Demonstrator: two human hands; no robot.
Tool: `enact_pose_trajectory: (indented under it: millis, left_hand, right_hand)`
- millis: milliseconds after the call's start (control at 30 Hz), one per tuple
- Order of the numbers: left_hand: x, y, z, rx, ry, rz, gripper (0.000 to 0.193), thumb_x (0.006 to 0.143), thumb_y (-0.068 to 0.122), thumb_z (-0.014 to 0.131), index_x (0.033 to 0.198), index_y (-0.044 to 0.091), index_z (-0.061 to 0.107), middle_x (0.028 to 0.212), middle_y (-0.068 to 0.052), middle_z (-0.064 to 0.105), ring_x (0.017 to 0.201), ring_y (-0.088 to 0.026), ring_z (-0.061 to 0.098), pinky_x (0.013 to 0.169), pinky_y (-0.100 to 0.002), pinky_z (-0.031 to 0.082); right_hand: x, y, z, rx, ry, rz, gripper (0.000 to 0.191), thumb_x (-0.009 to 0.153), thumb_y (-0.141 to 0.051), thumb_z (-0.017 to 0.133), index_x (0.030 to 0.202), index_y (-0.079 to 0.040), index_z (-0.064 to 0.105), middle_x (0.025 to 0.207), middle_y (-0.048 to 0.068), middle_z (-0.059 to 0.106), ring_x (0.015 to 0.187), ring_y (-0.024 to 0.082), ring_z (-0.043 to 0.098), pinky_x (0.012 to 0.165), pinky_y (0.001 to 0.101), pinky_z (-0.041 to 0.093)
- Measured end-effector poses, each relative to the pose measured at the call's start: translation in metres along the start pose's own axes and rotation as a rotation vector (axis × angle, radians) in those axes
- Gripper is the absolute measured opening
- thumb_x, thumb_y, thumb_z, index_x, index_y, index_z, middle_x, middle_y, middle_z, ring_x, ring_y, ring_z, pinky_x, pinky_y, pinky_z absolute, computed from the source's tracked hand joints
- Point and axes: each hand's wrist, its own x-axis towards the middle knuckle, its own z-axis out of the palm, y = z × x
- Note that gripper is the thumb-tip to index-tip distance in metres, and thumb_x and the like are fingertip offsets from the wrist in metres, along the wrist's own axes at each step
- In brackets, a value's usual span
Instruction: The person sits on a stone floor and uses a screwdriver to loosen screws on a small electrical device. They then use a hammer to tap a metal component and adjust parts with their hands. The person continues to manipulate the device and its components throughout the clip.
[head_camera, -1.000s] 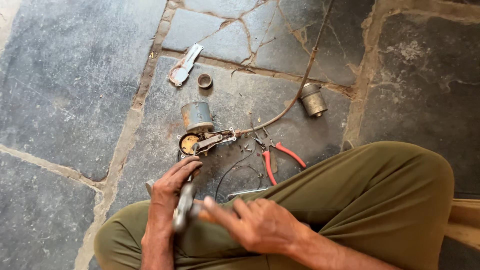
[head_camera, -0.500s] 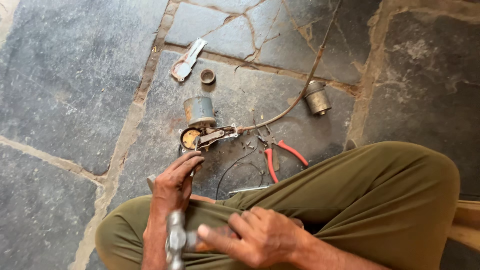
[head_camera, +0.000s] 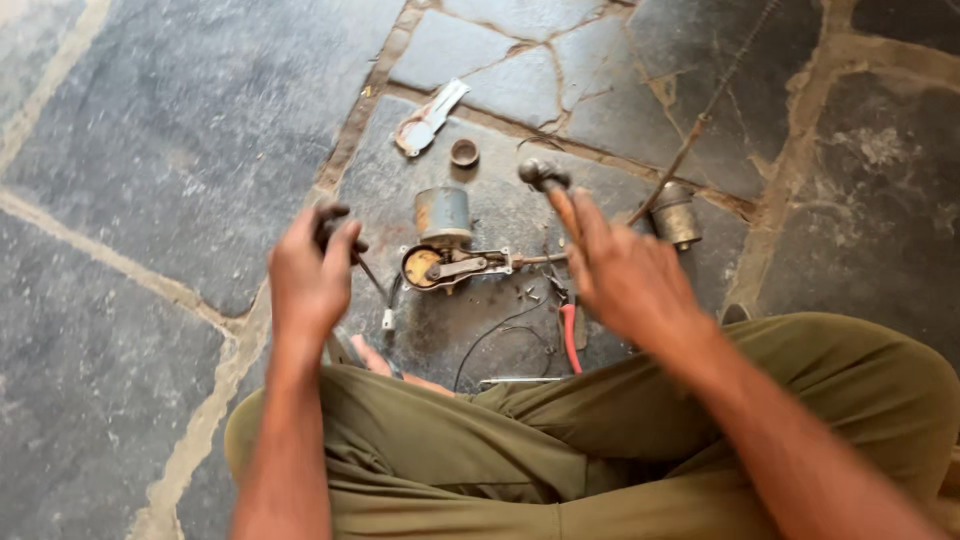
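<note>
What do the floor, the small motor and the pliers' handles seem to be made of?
Floor: dark stone slabs, matt, with pale mortar joints.
Motor: metal, likely steel; dull grey can with rusty patches.
Pliers' handles: probably plastic or rubber sleeves, smooth red.

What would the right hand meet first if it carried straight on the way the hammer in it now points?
Probably bare stone floor; the right hand aims the hammer up-frame, just right of the small ring, though depth is unclear.

Floor (head_camera: 170, 130) of large irregular dark grey stone slabs, sandy-tan mortar joints (head_camera: 120, 265) running between them. Far middle slabs cracked into smaller pieces. Surface dusty, scuffed pale in spots at far right. Soft even daylight. No walls, furniture or windows in view.
</note>
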Motion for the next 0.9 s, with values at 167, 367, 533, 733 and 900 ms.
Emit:
enact_pose_trajectory:
  millis: [167,367,533,733,900]
  left_hand:
    - [0.04,-0.033,0.026,0.652,-0.359,-0.224,0.033,0.092,0.032,0.075,0.105,0.001,0.074,0.098,-0.026,0.073,0.094,-0.041,0.072,0.084,-0.051,0.057]
    - [0.026,-0.037,0.074,0.697,-0.578,-0.327,0.027,0.086,0.011,0.071,0.111,0.003,0.074,0.119,-0.026,0.072,0.112,-0.039,0.071,0.095,-0.049,0.057]
    - [0.031,-0.035,0.072,0.705,-0.52,-0.361,0.03,0.082,0.005,0.071,0.112,0.005,0.075,0.121,-0.024,0.071,0.116,-0.039,0.069,0.094,-0.049,0.058]
    - [0.031,-0.032,0.079,0.414,-0.358,-0.208,0.027,0.083,0.004,0.07,0.109,-0.001,0.075,0.109,-0.037,0.069,0.106,-0.049,0.067,0.091,-0.053,0.055]
    - [0.022,-0.02,0.076,0.35,-0.642,-0.313,0.026,0.075,0.013,0.077,0.096,-0.002,0.077,0.102,-0.026,0.075,0.098,-0.036,0.077,0.089,-0.046,0.059]
  right_hand:
    - [0.037,0.034,0.029,-0.255,0.054,-0.131,0.061,0.098,-0.023,0.057,0.155,-0.01,0.039,0.093,0.026,0.068,0.072,0.043,0.07,0.063,0.0533,0.056]
    - [0.036,0.046,0.056,-0.31,0.053,-0.122,0.069,0.088,-0.014,0.06,0.154,-0.027,0.044,0.094,0.023,0.066,0.07,0.041,0.07,0.061,0.0521,0.057]
    - [0.051,0.07,0.072,-0.321,0.06,-0.043,0.056,0.09,-0.018,0.064,0.143,-0.018,0.05,0.096,0.022,0.066,0.077,0.04,0.071,0.064,0.0511,0.058]
    - [0.054,0.085,0.07,-0.339,0.091,0.034,0.054,0.09,-0.033,0.073,0.137,-0.013,0.054,0.103,0.02,0.065,0.092,0.041,0.069,0.075,0.0539,0.056]
    - [0.048,0.068,0.055,-0.449,0.249,-0.055,0.056,0.082,-0.033,0.075,0.131,-0.011,0.059,0.1,0.02,0.066,0.094,0.038,0.068,0.082,0.0551,0.053]
